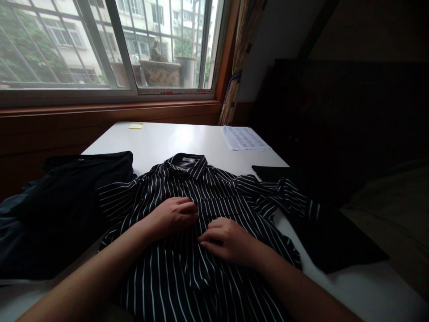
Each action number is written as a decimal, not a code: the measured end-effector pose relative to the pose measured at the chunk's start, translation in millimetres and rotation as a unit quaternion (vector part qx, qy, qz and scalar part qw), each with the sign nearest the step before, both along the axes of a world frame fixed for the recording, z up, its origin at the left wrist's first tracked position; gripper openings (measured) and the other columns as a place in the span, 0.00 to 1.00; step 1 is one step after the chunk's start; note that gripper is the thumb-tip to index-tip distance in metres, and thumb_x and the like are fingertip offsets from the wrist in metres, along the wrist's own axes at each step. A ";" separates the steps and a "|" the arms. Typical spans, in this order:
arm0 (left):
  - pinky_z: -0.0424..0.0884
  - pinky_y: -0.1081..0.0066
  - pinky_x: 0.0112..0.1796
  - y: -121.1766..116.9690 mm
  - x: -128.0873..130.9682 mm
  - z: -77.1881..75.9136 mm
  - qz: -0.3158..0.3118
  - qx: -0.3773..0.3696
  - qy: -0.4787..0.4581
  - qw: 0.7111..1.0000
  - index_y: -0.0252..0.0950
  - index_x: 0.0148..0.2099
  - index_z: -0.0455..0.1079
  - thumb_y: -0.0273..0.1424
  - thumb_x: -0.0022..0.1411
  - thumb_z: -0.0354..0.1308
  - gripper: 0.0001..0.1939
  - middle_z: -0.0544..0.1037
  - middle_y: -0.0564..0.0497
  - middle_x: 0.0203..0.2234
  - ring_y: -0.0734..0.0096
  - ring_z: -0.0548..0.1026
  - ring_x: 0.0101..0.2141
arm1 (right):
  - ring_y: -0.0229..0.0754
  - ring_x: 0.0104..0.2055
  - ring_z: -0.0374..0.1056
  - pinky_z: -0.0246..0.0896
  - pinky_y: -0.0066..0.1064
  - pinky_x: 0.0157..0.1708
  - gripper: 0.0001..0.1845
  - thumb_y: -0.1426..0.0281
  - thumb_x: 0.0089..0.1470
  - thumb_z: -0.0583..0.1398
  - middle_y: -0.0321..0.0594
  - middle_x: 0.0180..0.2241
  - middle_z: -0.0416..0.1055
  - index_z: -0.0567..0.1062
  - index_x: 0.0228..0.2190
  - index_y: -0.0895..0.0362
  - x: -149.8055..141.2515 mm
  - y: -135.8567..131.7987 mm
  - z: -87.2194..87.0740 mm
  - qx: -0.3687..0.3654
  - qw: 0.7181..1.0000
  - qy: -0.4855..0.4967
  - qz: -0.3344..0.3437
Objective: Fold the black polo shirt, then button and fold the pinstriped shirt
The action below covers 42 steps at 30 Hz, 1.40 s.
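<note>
A black shirt with thin white stripes (221,277) lies spread face up, its collar towards the window and its lower part towards me. My left hand (179,212) rests on the chest with its fingers curled in at the front opening, closed on the cloth there. Just lower and to the right, my right hand (226,237) has thumb and fingers drawn together at the same front edge. What lies between the fingertips is too small to make out. One sleeve reaches out to the right; the left sleeve is bent beside the body of the shirt.
Dark folded clothes (77,201) are piled on the left of the white table (157,138). A flat black cloth (338,241) lies under the right sleeve. Printed papers (246,137) and a yellow sticky note (136,126) lie towards the far edge, below a barred window (161,44).
</note>
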<state>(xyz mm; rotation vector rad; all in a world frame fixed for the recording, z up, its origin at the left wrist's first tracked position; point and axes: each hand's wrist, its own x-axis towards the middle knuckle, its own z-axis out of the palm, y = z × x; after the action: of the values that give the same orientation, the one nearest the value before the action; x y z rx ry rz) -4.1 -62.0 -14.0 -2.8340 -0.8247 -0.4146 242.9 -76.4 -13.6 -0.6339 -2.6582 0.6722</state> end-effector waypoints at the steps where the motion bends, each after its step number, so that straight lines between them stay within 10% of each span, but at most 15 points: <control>1: 0.66 0.66 0.35 -0.1 -0.1 -0.1 0.005 0.006 0.001 1.000 0.38 0.40 0.73 0.30 0.73 0.49 0.11 0.74 0.51 0.35 0.71 0.69 0.33 | 0.39 0.35 0.71 0.61 0.31 0.40 0.08 0.68 0.61 0.61 0.37 0.32 0.77 0.80 0.39 0.55 0.0 0.0 0.0 0.000 1.000 0.000 0.001; 29: 0.72 0.68 0.38 5.9 -10.1 -4.1 0.084 0.016 -0.071 0.994 0.37 0.41 0.72 0.27 0.69 0.53 0.06 0.74 0.50 0.36 0.69 0.72 0.35 | 0.38 0.33 0.71 0.60 0.31 0.38 0.08 0.67 0.61 0.61 0.37 0.31 0.77 0.81 0.39 0.54 -0.1 0.7 1.4 -0.003 1.000 0.003 0.003; 42: 0.72 0.66 0.40 1.2 -0.7 2.6 0.000 -0.051 -0.076 0.996 0.38 0.45 0.75 0.33 0.72 0.53 0.10 0.77 0.49 0.37 0.68 0.72 0.38 | 0.39 0.34 0.72 0.62 0.31 0.39 0.08 0.68 0.61 0.61 0.38 0.33 0.78 0.81 0.39 0.55 -0.7 -0.2 2.6 -0.002 1.000 -0.001 0.002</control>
<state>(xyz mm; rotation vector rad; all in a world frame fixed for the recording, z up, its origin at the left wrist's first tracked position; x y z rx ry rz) -4.8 -60.7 -11.4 -2.9237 -0.8991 -0.6123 242.3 -76.6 -11.0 -0.6293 -2.6608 0.6801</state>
